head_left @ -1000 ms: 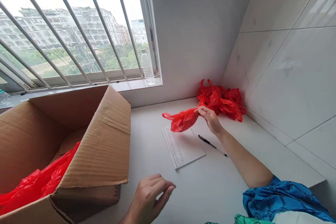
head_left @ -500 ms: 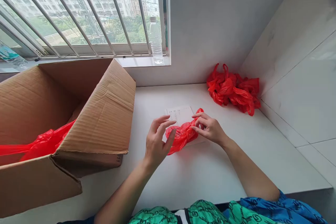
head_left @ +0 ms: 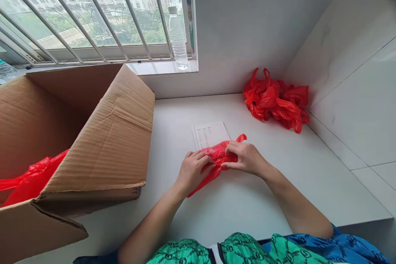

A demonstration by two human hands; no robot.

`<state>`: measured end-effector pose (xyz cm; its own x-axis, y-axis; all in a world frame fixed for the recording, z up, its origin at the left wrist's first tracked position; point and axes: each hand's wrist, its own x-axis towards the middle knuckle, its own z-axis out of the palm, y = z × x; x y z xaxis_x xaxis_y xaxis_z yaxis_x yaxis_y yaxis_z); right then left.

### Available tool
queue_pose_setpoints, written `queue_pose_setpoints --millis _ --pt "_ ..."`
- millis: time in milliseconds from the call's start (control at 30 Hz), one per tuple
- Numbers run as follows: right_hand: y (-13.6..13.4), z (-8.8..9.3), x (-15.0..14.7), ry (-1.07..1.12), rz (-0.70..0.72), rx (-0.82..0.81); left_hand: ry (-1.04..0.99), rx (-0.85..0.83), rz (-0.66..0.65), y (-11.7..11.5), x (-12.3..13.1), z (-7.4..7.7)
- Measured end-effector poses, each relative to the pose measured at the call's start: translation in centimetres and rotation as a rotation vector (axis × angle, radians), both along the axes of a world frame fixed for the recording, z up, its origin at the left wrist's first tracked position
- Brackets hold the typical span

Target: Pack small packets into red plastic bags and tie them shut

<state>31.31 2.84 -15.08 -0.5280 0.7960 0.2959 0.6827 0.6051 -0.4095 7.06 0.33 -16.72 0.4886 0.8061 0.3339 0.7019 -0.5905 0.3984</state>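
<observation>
A crumpled red plastic bag [head_left: 219, 152] lies bunched between my hands, in front of a white printed sheet or booklet [head_left: 212, 132] on the white countertop. My left hand [head_left: 195, 171] is closed on the bag's left part, fingers curled over it. With thumb and fingers pinched, my right hand [head_left: 244, 157] grips its right part. One end of the bag sticks up past the right fingers, and another trails toward me below the left hand. Part of the bag is hidden under my fingers.
An open cardboard box [head_left: 102, 132] stands at left with a red plastic bag [head_left: 37, 175] inside. A heap of red plastic bags [head_left: 275, 101] lies in the back right corner. A clear water bottle [head_left: 178, 41] stands on the sill by the barred window.
My left hand has come down from open above the bag and closed on it. The right hand has tightened its hold. The bag now lies more stretched out, and the view has shifted slightly.
</observation>
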Motion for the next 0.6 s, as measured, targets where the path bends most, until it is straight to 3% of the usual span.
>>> queue_pose_setpoints --millis 233,467,600 --pt "0.1 0.1 -0.1 0.053 0.009 0.011 -0.114 0.036 0.188 0.8 -1.4 0.9" --pt "0.8 1.8 2.6 0.163 -0.180 0.096 -0.374 0.057 0.481 2.2 -4.9 1.8" --pt "0.5 2.2 2.2 0.174 -0.152 0.051 -0.425 0.140 0.511 1.7 -4.5 2.2"
